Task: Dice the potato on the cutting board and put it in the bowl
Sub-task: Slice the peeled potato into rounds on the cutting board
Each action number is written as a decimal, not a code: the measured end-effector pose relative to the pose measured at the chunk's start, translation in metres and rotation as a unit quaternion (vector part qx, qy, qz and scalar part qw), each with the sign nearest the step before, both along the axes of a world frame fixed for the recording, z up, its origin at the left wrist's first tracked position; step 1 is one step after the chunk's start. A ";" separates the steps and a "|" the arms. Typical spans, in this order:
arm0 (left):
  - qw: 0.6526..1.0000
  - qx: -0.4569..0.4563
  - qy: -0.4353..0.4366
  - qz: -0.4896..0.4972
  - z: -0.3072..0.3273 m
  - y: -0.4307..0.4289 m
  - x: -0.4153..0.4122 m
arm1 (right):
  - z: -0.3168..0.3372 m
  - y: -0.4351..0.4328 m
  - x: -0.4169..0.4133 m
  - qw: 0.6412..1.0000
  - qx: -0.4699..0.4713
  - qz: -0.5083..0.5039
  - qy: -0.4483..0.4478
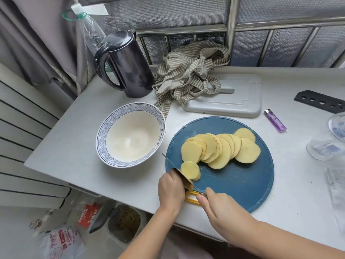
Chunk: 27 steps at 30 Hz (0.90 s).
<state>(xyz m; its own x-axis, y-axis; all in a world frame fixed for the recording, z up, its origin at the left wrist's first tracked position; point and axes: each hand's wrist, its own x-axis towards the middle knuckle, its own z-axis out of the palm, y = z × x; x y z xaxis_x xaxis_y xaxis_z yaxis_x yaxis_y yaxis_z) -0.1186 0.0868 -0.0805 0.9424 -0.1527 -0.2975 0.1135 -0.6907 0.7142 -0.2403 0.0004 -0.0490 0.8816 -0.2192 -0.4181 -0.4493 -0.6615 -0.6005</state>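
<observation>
Stage: slicing is nearly done; I judge that dicing has not begun, and nothing shows in the bowl (100, 131).
Potato, location: a fan of round slices (222, 150) lies across the middle of the round blue cutting board (242, 184). One loose slice (190, 170) lies at the board's left edge, and a small potato end (188, 186) sits just below it under the blade.
Long axis: the fan runs left to right, rising slightly toward the upper right of the board, with the slices overlapping and their cut faces up. The knife (168, 160) lies diagonally, its tip at upper left and its handle at lower right.
Left hand (171, 187): its fingers are curled over the potato end, with the knuckles against the flat of the blade.
Right hand (218, 202): it is closed round the knife handle, forefinger forward; the handle itself is hidden.
Bowl: it stands just beside the board, left of centre in the frame, on the white desk (74, 146).
Risk one: the potato end is small and wet, so it may roll or squirt out and bring the blade onto the left fingertips.
Risk two: overlapped slices may slide apart under a downward cut, giving uneven dice.
Risk three: the board's lower rim sits near the desk's front edge, so a hard push could shift it or send pieces to the floor.
</observation>
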 end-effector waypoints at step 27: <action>1.000 -0.003 0.030 -0.001 -0.006 0.004 0.006 | -0.002 0.009 0.005 0.997 -0.060 0.039 0.029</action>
